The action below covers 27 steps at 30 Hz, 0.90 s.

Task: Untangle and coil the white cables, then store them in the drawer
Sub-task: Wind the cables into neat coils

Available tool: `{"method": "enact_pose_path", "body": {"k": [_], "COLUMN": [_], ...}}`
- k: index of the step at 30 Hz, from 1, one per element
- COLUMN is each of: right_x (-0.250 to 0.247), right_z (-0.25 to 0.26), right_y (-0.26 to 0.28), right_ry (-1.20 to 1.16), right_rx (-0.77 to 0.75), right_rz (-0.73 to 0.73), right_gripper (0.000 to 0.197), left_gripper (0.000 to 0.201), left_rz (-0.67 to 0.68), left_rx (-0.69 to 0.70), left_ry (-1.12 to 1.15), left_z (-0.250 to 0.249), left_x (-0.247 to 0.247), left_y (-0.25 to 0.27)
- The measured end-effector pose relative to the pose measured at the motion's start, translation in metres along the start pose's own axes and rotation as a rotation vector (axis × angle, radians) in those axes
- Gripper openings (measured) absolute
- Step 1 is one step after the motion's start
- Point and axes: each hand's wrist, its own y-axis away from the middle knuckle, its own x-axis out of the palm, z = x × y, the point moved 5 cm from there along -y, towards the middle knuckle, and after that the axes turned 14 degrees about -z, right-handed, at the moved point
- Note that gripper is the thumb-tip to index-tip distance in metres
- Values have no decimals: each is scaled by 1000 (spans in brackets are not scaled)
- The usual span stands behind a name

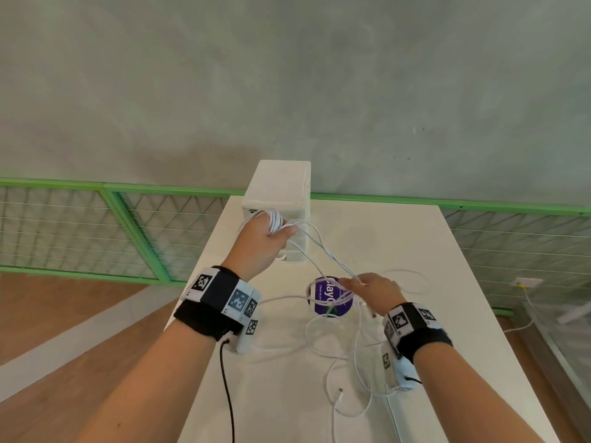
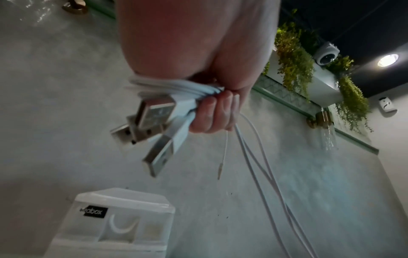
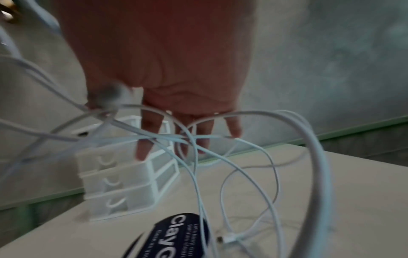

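My left hand [image 1: 267, 233] is raised in front of the white drawer unit [image 1: 278, 193] and grips a coiled bundle of white cables [image 1: 275, 219]. In the left wrist view, several USB plugs [image 2: 152, 115] stick out of that fist [image 2: 212, 111], and loose strands [image 2: 253, 157] hang below it. These strands run down to my right hand [image 1: 367, 287], low over the table. Its fingers [image 3: 143, 139] are straight and spread, with tangled strands [image 3: 198, 139] crossing them and gathering by the thumb. More cable [image 1: 345, 346] lies looped on the table [image 1: 415, 251], one end plug [image 1: 340, 391] free. The drawers [image 3: 119, 174] are closed.
A round purple label [image 1: 323, 302] lies under the cables, just left of my right hand. The white table is narrow; its left edge drops to wooden floor. Green mesh railing [image 1: 128, 219] runs behind it. A wall socket with a plugged lead [image 1: 524, 282] sits far right.
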Motion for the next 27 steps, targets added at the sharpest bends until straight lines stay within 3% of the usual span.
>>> {"method": "enact_pose_path", "body": {"k": [2,4,7,10,12,15,20,23,27], "right_x": [-13,-27,-44,-42,-38,-39,-55,-62,-63], "right_z": [-10,2,47,80,89,87,79,75,73], "right_y": [-6,-5,9,15,16,13,9,2,-2], "right_ry": [-96,-288,-535,-639,-672,-706,-783,-885,-841], "right_rx": [37,-69,-324,-427,-432,-422,-448,-373,-335], "right_rz": [-130,-203,-113,-30,-44,-41,-65,-46,-29], "right_gripper": [58,59,76,87,67,17,12,15,11], "left_gripper": [35,36,38,34,36,38,32,35,46], "left_rz": [41,95,144,154,159,259,584,673,723], "left_rx": [-6,-20,-2,22,43,65,-233,-422,-512], "left_ry": [-55,-115,-180,-216,-221,-245,-13,171,289], "left_z": [8,13,9,-1,-5,-3,10,10,-2], "left_x": [4,12,25,34,36,36,46,50,50], "left_y": [2,4,6,4,3,5,31,41,47]}}
